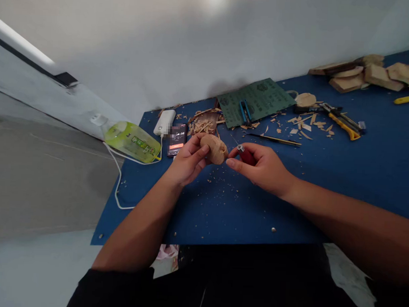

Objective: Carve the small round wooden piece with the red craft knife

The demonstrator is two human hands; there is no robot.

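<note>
My left hand (192, 160) is closed around the edge of a rounded, partly carved piece of wood (215, 149), held above the blue table (229, 221). Just to its right, my right hand (261, 166) grips a carving knife by its dark red handle (247, 156). A metal collar shows at the handle's front, and a thin blade points up and to the left. The blade looks apart from the wood. Part of the handle is hidden in my palm. Small wood crumbs lie on the table below both hands.
Behind my hands lie a phone (176, 141), a white power bank (164, 122), wood shavings (205, 123), green sandpaper (256, 101), a blue cutter (245, 112), a pencil-like stick (275, 139) and a yellow utility knife (343, 122). A green bottle (133, 141) lies left; wood blocks (381, 77) sit back right.
</note>
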